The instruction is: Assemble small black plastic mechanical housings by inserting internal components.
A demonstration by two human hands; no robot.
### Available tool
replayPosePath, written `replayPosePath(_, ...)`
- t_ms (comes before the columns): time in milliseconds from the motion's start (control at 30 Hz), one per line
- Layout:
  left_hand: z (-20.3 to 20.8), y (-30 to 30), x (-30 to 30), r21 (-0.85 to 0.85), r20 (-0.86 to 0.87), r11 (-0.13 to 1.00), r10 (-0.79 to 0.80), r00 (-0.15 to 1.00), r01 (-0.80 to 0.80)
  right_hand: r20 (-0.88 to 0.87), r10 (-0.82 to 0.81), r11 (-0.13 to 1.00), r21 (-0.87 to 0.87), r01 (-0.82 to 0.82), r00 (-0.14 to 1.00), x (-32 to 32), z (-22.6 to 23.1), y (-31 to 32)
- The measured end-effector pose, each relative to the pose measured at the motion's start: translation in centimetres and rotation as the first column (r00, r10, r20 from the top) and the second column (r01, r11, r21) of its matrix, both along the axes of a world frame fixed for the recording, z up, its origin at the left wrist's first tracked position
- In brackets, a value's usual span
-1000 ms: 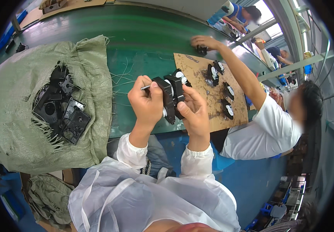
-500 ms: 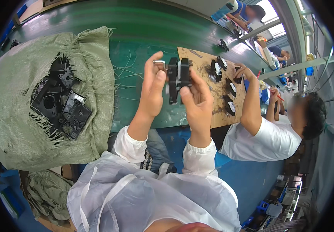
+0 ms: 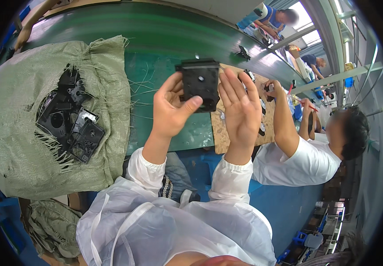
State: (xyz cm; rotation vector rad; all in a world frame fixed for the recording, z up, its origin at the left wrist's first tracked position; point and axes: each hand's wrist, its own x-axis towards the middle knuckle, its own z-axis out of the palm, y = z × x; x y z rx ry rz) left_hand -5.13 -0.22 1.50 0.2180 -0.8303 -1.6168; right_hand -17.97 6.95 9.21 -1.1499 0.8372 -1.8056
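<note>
While the left hand (image 3: 172, 110) grips a black part (image 3: 196, 84) in the upper middle of the frame, its thumb presses on the face of this part. The right hand (image 3: 243, 111) is open, its fingers stretched upward just beside the part's right edge; whether they touch it, I cannot tell well. At the left of the frame, a green woven sack (image 3: 16, 128) shows black plastic pieces (image 3: 57, 122) through its torn opening. Right of the centre lies a brown board (image 3: 220, 135), and farther right is a co-worker (image 3: 300, 162) in white.
</note>
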Motion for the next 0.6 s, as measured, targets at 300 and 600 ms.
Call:
replayPosePath(300,0.1,0.4,0.8,-0.200,0.173,0.980,0.021,0.985,0.015,-0.268,0.067,0.996,0.067,-0.051,0.961,-2.1,-0.2,-2.6)
replayPosePath(600,0.9,0.4,0.3,-0.144,0.273,0.985,-0.049,0.961,0.091,-0.253,-0.090,0.987,0.103,0.119,0.963,-1.9,0.1,-2.4)
